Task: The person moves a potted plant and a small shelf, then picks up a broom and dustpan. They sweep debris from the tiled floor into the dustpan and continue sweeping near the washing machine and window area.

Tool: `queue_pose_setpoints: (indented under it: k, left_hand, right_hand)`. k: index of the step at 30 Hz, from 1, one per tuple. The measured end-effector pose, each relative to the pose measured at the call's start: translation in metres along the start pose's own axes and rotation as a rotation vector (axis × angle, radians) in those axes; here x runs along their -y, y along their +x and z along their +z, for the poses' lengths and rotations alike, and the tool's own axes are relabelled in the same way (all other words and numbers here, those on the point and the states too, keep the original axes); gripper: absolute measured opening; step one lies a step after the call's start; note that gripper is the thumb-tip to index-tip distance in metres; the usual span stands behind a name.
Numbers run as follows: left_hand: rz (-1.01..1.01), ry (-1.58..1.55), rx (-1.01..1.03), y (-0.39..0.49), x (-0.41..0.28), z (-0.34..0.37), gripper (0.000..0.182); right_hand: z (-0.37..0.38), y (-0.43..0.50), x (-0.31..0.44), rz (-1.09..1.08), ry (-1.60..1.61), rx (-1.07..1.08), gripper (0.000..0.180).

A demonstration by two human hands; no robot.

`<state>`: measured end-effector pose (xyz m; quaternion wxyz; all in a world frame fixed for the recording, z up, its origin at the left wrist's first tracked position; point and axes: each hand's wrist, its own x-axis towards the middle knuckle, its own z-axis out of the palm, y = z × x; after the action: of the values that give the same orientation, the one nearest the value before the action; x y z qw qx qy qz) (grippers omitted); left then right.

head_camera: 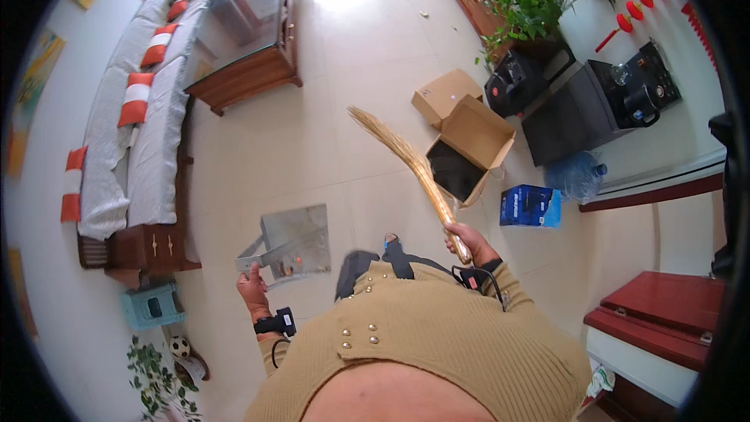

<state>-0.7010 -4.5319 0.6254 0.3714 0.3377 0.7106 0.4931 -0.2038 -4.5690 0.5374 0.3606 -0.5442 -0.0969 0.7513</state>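
My right hand (467, 244) is closed around the handle end of a straw broom (419, 167), whose bristles point up and to the left over the tiled floor. At the lower left, my left hand (253, 287) grips the handle of a metal dustpan (302, 234). Some small debris, with an orange-red bit among it, lies in the pan. Both wrists carry black straps with small devices. My sandalled foot (392, 241) shows between the two tools.
Open cardboard boxes (477, 132), a blue box (530, 206) and a large water bottle (574, 177) stand at the right. A glass-topped wooden table (246, 70) and a covered sofa (153, 158) are at the left, with a light-blue stool (153, 306) below them.
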Motion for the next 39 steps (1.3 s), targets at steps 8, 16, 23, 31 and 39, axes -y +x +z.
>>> queue_pose_setpoints:
  k: [8, 16, 23, 31, 39]
  left_hand:
    - [0.105, -0.183, 0.073, 0.163, -0.076, 0.130, 0.037]
    - [0.112, -0.066, 0.354, 0.344, -0.156, 0.299, 0.028]
    - [0.176, 0.059, 0.569, 0.475, -0.220, 0.439, 0.030]
    - [0.148, 0.048, 0.675, 0.604, -0.291, 0.591, 0.025]
    - [0.108, 0.110, 0.677, 0.696, -0.359, 0.704, 0.025]
  right_hand:
    - [0.024, 0.096, 0.137, -0.051, 0.018, -0.059, 0.024]
    - [0.053, 0.212, 0.285, -0.081, 0.212, -0.252, 0.023]
    - [0.047, 0.291, 0.396, -0.233, 0.378, -0.424, 0.023]
    - [0.012, 0.443, 0.562, -0.317, 0.601, -0.515, 0.022]
    - [-0.002, 0.537, 0.684, -0.328, 0.873, -0.488, 0.025]
